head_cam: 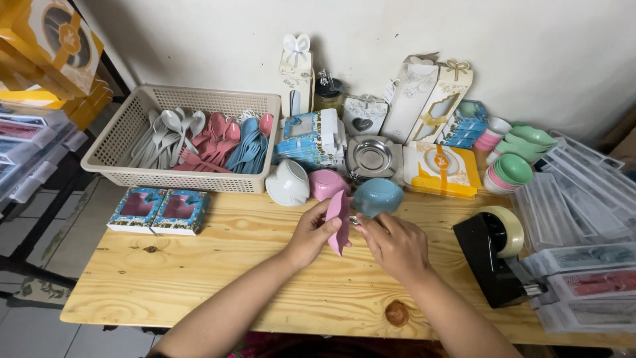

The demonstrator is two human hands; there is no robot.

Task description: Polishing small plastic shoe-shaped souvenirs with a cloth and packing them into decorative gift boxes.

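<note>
At nine o'clock on our pale wooden table, knotty and smooth, sit two small blue boxes with clear windows. Behind them, at ten o'clock, a beige plastic basket with lattice walls holds grey, pink and blue plastic forks and spoons.

At the centre our left hand curls its fingers around a pink plastic bowl, gripping it on edge, thumb across the near rim. Our right hand is just beside it at three o'clock, fingertips pinched together at the bowl's rim; what they pinch is too small to tell.

Just past the hands, at twelve o'clock, lie a white bowl, another pink bowl and a blue bowl, all tipped over. Behind these are a stack of blue cards, a shiny metal dish and a yellow box.

At two o'clock stand stacked green and pink bowls. At three o'clock a black tape dispenser carries a roll of clear tape, with clear plastic cases beyond it
</note>
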